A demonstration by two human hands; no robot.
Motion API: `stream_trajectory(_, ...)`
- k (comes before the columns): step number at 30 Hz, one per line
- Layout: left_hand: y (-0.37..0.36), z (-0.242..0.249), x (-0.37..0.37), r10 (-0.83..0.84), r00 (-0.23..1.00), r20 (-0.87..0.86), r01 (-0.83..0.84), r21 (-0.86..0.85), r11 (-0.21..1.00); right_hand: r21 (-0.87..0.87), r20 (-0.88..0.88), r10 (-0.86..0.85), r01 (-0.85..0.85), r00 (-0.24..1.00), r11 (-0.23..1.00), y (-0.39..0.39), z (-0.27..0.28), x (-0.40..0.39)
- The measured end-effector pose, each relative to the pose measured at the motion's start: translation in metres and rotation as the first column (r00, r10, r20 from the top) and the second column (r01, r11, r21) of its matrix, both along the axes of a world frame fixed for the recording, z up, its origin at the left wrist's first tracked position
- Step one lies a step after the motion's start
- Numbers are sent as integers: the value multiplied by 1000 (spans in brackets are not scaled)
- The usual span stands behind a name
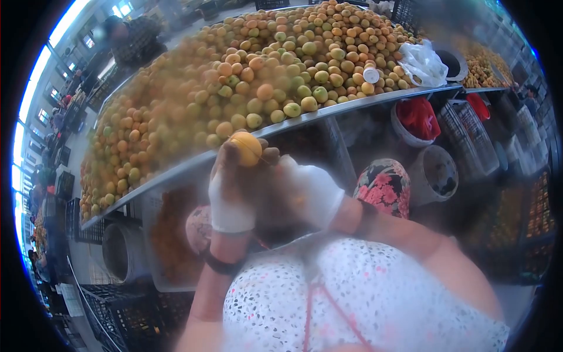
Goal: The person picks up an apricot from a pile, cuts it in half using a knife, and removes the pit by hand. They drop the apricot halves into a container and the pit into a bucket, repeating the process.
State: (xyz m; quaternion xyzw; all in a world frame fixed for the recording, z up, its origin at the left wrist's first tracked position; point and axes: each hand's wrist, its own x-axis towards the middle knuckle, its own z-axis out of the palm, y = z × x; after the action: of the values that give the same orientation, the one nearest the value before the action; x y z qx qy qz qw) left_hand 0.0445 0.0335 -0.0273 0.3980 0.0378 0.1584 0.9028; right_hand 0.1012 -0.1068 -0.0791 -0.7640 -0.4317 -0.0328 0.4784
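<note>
My left hand (230, 193), in a white glove with dark-stained fingers, is closed round a yellow-orange fruit (246, 149) just in front of the table's metal edge (316, 114). Close beside it on the right is my right hand (308, 190), gloved too, its fingers curled toward the fruit. The dark, blurred fingertips hide whatever they may grip. Beyond both hands, a large heap of orange, yellow and green fruit (264, 91) covers the table.
A white plastic bag (423, 63) and a small white container (370, 75) lie at the heap's right. Below the edge are a red-lined basket (417, 120), a clear bucket (437, 176), a grey bucket (120, 252) and black crates (132, 317). People work far left.
</note>
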Motion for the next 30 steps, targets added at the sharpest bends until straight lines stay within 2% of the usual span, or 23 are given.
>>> stream_trajectory(1, 2, -6, 2, -119, 993, 1, 118, -105, 987, -32, 86, -42, 45, 995, 998, 2, -4, 1)
stream_trajectory(2, 3, -10, 5, -235, 972, 14, 232, -210, 950, -32, 85, -45, 48, 995, 998, 2, -7, 2)
stream_trajectory(3, 2, -13, 7, -238, 971, 14, 236, -209, 949, -106, 156, -44, 61, 987, 993, 2, -10, 3)
stream_trajectory(4, -1, -14, 9, -149, 989, -5, 147, -158, 976, -177, 224, -38, 79, 974, 981, 3, -9, 4)
stream_trajectory(5, -2, -16, 11, -57, 998, -18, 55, -107, 993, -176, 224, -41, 82, 974, 981, 3, -8, 5)
stream_trajectory(8, 3, -29, 18, -7, 995, -97, -5, -120, 993, -267, 163, -68, 110, 984, 957, 6, -5, 4)
stream_trajectory(11, 6, -36, 25, 31, 998, -49, -34, -58, 998, -326, 156, -97, 144, 983, 934, 10, -7, 6)
stream_trajectory(15, 14, -43, 25, -19, 993, -113, 6, -109, 994, -302, 197, -118, 174, 973, 937, 13, -5, 7)
stream_trajectory(17, 18, -43, 23, -78, 995, -60, 78, -2, 997, -281, 190, -138, 188, 972, 941, 13, -4, 9)
stream_trajectory(18, 15, -42, 22, -69, 996, -53, 70, 9, 998, -234, 194, -145, 189, 970, 954, 9, -4, 9)
stream_trajectory(19, 6, -41, 21, -53, 996, -76, 60, 89, 994, -180, 199, -142, 178, 970, 967, 5, -5, 10)
stream_trajectory(20, 1, -37, 19, -5, 996, -92, 22, 183, 983, -111, 125, -154, 168, 980, 979, 3, -13, 9)
stream_trajectory(21, 4, -61, 24, 133, 990, 53, -141, 535, 833, -79, 253, -123, 147, 960, 986, 1, -17, 9)
stream_trajectory(22, 1, -61, 22, 121, 991, -63, -97, 296, 950, -71, 119, -162, 171, 980, 983, 5, -8, 4)
stream_trajectory(23, -4, -48, 16, 12, 992, -123, 0, 93, 996, -57, 178, -173, 186, 969, 981, 10, -14, 4)
stream_trajectory(24, -12, -59, 27, 88, 978, -190, -115, -134, 984, -55, 59, -139, 142, 989, 988, 10, -52, 18)
stream_trajectory(25, -15, -42, 24, -6, 990, -139, -20, -180, 983, -66, -42, -73, 71, 996, 995, 2, 7, -1)
stream_trajectory(26, -13, -39, 26, -42, 998, 36, 46, -135, 990, 109, -98, -142, 152, 985, 982, 8, -7, 2)
stream_trajectory(27, -8, -34, 25, -51, 996, 79, 54, -36, 998, 169, -289, -72, 125, 954, 978, 6, 2, 2)
stream_trajectory(28, -7, -31, 23, -70, 992, 108, 63, 64, 996, 181, -276, -50, 103, 960, 978, 4, 12, 0)
stream_trajectory(29, -6, -29, 20, -60, 991, 119, 51, 71, 996, 75, -117, -101, 111, 988, 991, 0, 23, -4)
stream_trajectory(30, -6, -27, 17, 131, 982, 134, -172, 362, 916, -28, 46, -142, 143, 989, 989, -4, 32, -7)
